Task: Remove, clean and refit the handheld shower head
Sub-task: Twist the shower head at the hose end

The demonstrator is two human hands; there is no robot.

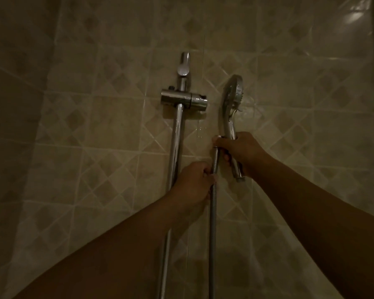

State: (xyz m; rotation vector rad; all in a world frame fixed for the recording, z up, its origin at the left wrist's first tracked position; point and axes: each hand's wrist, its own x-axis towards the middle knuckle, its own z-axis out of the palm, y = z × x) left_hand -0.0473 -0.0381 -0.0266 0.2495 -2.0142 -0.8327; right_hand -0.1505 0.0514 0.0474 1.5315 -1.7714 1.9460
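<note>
The chrome handheld shower head (pixel 231 100) stands upright in front of the tiled wall, its round face turned to the right. My right hand (pixel 239 154) grips its handle, whose threaded lower end (pixel 240 179) sticks out bare below my palm. The ribbed metal hose (pixel 212 223) hangs straight down just left of the handle. My left hand (pixel 193 182) pinches the hose near its top end, which reaches up to my right thumb. Hose and handle are apart.
A chrome slide rail (pixel 176 139) runs vertically on the beige tiled wall (pixel 95 126), with an empty holder bracket (pixel 185 99) near its top, left of the shower head. Water drops run down the wall below the bracket.
</note>
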